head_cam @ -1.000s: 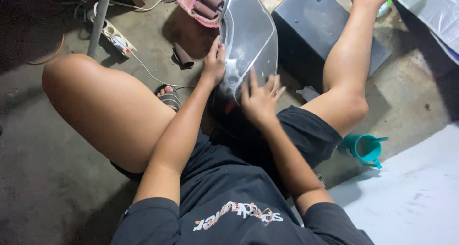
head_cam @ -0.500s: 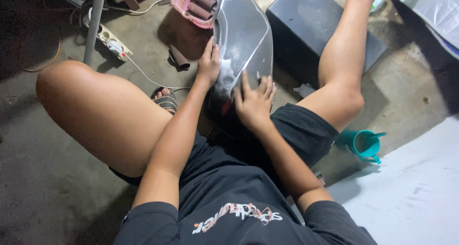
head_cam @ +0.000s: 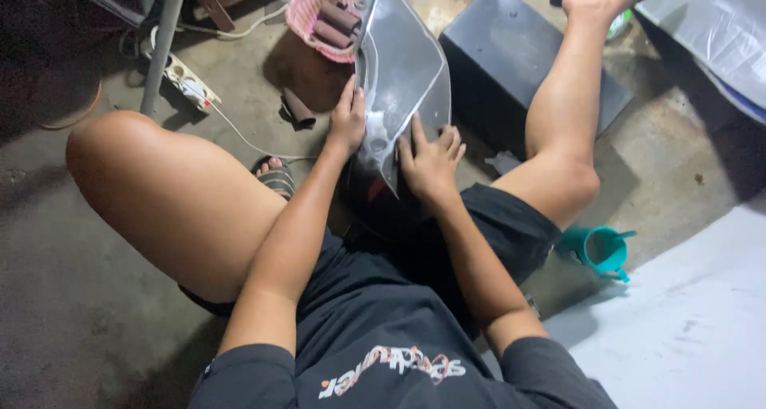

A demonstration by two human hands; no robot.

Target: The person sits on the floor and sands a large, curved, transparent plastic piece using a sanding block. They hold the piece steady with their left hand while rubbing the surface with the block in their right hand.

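A grey, glossy curved panel (head_cam: 403,66) stands upright between my bent legs, its lower end resting near my lap. My left hand (head_cam: 348,123) grips the panel's left edge, thumb on the front face. My right hand (head_cam: 431,160) lies flat against the panel's lower right side with the fingers spread. Whether anything sits under that palm is hidden. White wet streaks show on the panel between the two hands.
A pink basket (head_cam: 313,14) with brown rolls stands behind the panel, and one loose roll (head_cam: 297,107) lies on the concrete floor. A black box (head_cam: 511,54) is at the right, a teal cup (head_cam: 600,249) by my right thigh, and a white power strip (head_cam: 185,78) and metal pole (head_cam: 163,46) at the left.
The view has shifted slightly. My right hand has slid a little up the panel's lower face; my left hand keeps its hold on the left edge.
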